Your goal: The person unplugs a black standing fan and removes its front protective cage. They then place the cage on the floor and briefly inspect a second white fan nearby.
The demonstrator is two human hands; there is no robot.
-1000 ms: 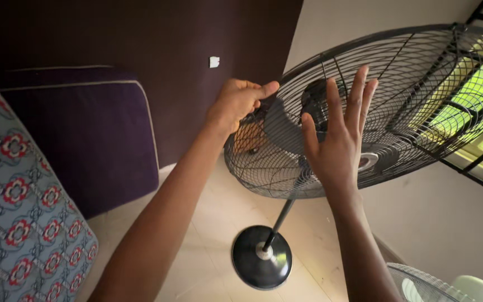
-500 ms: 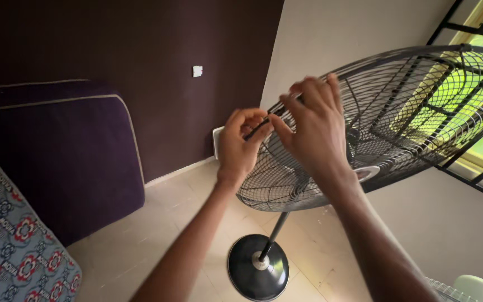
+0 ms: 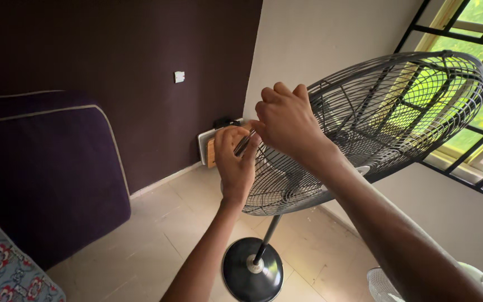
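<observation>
A black standing fan has a large wire cage (image 3: 398, 112) tilted back on a thin pole (image 3: 266, 238) with a round black base (image 3: 251, 270). My left hand (image 3: 233, 162) grips the left rim of the cage, fingers curled around the wire. My right hand (image 3: 285, 122) is closed over the same rim just above it, pinching the edge of the cage. The two hands touch each other at the rim. What my fingers pinch there is hidden.
A dark purple mattress (image 3: 40, 168) leans on the dark wall at left, with a patterned one (image 3: 1, 268) in the lower left corner. A board and a white panel (image 3: 208, 146) stand in the room corner. A barred window (image 3: 465, 84) is right. A white fan (image 3: 398, 282) lies bottom right.
My right hand went from open in front of the cage to closed on its left rim beside my left hand. The view swung left and the fan now sits further right.
</observation>
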